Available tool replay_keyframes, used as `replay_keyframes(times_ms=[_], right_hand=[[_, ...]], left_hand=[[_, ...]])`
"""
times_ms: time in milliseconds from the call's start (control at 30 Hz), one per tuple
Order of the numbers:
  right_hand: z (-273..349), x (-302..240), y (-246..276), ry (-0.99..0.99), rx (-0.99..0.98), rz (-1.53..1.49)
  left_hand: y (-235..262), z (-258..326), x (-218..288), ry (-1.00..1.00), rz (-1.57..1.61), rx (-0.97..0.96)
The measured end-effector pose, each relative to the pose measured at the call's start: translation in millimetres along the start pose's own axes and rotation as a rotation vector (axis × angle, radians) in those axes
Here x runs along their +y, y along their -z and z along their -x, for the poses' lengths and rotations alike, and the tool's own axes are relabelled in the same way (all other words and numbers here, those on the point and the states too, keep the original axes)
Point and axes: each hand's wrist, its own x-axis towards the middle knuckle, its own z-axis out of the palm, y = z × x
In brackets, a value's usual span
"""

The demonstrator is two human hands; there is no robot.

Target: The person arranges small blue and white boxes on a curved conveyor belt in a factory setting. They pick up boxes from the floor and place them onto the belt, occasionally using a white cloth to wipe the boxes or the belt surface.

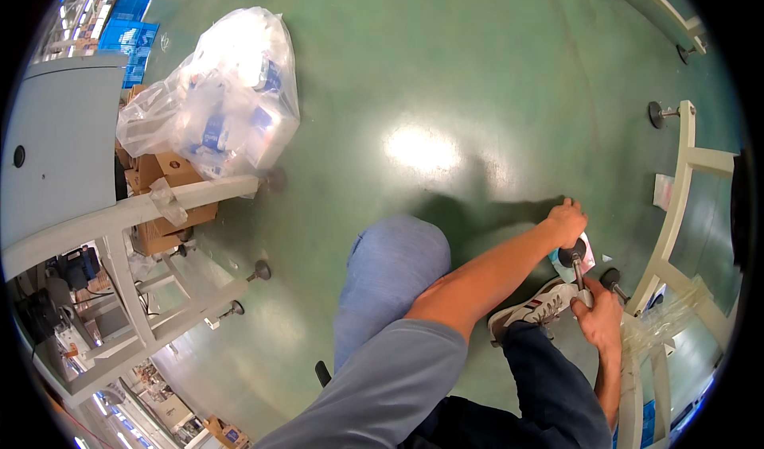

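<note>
Fingers of the left hand (pixel 567 220) curl round something low at the floor (pixel 446 75), just above a round black foot (pixel 572 253) on a threaded stem, while the right hand (pixel 598 315) pinches that stem's lower end beside the pale frame leg (pixel 672 218); a small packet (pixel 587 258) lies under the foot. It looks like the foot is being fitted or adjusted, so turning it calls for a steady hold from both hands. Far left of the fingers, a clear bag (pixel 223 91) holds white and blue packs, with cartons (pixel 171 186) beneath.
</note>
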Motion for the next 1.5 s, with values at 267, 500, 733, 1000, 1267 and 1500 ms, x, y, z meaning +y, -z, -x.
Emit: replay_keyframes(times_ms=[267,500,733,1000,1267,1500], right_hand=[[5,4,2,-0.034,0.024,-0.087],[-2,13,1,-0.005,-0.038,-0.069],[4,28,16,-0.041,-0.085,-0.045],[4,23,6,0.079,-0.071,0.019],[6,13,-14,0.250,0.163,-0.004],[3,40,10,0.064,-0.074,-0.016]], left_hand=[[11,-2,22,-0.075,-0.202,-0.085],[42,2,-46,0.131,-0.380,0.332],[89,-38,-65,-0.207,-0.596,0.903],[35,-203,112,-0.130,-0.226,0.384],[11,-303,96,-0.389,-0.212,0.544],[54,-96,25,-0.546,-0.476,0.291]])
